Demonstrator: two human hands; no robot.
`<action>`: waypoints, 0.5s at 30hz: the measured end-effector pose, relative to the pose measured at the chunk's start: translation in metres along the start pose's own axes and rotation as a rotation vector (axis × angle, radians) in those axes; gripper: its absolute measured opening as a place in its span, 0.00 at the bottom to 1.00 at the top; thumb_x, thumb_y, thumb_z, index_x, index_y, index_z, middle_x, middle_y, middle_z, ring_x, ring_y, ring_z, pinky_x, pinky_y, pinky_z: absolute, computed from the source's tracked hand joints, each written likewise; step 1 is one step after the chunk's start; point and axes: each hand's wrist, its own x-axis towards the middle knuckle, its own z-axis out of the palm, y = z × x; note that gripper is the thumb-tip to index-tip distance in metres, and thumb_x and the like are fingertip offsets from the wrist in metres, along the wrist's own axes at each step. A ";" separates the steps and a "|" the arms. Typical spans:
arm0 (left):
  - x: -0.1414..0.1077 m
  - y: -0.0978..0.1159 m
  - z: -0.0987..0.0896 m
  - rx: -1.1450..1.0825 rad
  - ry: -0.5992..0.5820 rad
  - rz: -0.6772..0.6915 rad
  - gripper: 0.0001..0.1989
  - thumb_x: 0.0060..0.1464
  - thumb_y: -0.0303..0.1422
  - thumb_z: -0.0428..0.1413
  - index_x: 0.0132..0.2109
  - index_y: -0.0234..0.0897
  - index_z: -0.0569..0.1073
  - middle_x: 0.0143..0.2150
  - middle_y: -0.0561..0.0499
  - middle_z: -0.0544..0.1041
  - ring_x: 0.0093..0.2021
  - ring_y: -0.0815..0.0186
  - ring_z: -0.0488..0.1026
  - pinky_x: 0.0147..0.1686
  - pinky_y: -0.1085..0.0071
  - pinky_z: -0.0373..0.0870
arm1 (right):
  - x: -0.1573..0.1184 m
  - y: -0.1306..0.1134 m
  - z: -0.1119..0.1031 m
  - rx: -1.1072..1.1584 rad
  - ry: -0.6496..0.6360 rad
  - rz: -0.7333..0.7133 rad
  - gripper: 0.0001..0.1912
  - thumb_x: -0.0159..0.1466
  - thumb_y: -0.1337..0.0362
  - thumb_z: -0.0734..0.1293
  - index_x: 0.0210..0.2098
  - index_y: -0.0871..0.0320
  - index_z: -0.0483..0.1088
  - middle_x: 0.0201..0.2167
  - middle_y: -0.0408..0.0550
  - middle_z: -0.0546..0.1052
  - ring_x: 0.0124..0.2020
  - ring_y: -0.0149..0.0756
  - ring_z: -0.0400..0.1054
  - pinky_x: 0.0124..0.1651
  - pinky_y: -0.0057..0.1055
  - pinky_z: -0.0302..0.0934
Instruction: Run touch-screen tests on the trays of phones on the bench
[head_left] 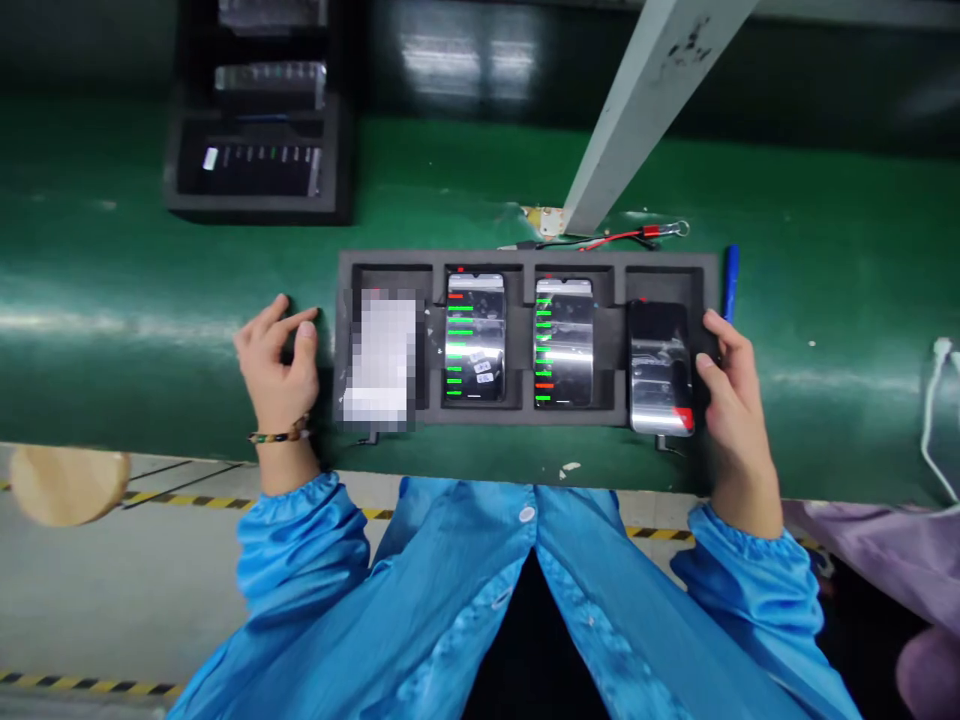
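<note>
A dark foam tray [528,416] lies on the green table, with a device in each of its compartments. The leftmost device [382,360] is pixelated. Two phones, one left of centre [475,340] and one right of centre [564,345], show green and red bars. At the right end, a phone [660,370] has a mostly dark screen and a cable plugged into its lower edge. My left hand [279,355] rests beside the tray's left end, fingers apart and holding nothing. My right hand [731,400] has its thumb and fingers on the tray's right edge.
Another dark tray [259,208] holding devices stands at the back left. A grey post [637,110] rises behind the near tray, with red and black leads [630,236] at its base. A blue tool [731,280] lies right of the tray; a white cable [932,420] is far right.
</note>
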 end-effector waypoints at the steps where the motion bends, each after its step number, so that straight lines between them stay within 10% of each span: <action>1: 0.000 0.001 0.000 0.005 0.000 -0.003 0.24 0.74 0.48 0.56 0.60 0.35 0.84 0.70 0.37 0.78 0.72 0.52 0.71 0.75 0.46 0.61 | 0.000 0.000 0.000 0.004 0.000 -0.002 0.27 0.75 0.54 0.67 0.73 0.37 0.67 0.79 0.39 0.66 0.82 0.44 0.55 0.86 0.58 0.42; 15: -0.003 0.013 -0.002 -0.085 -0.113 0.070 0.20 0.72 0.47 0.55 0.42 0.39 0.85 0.66 0.44 0.82 0.72 0.51 0.72 0.75 0.41 0.63 | 0.001 -0.003 -0.001 -0.027 -0.023 -0.012 0.26 0.77 0.52 0.65 0.74 0.37 0.65 0.80 0.39 0.64 0.82 0.47 0.54 0.87 0.55 0.42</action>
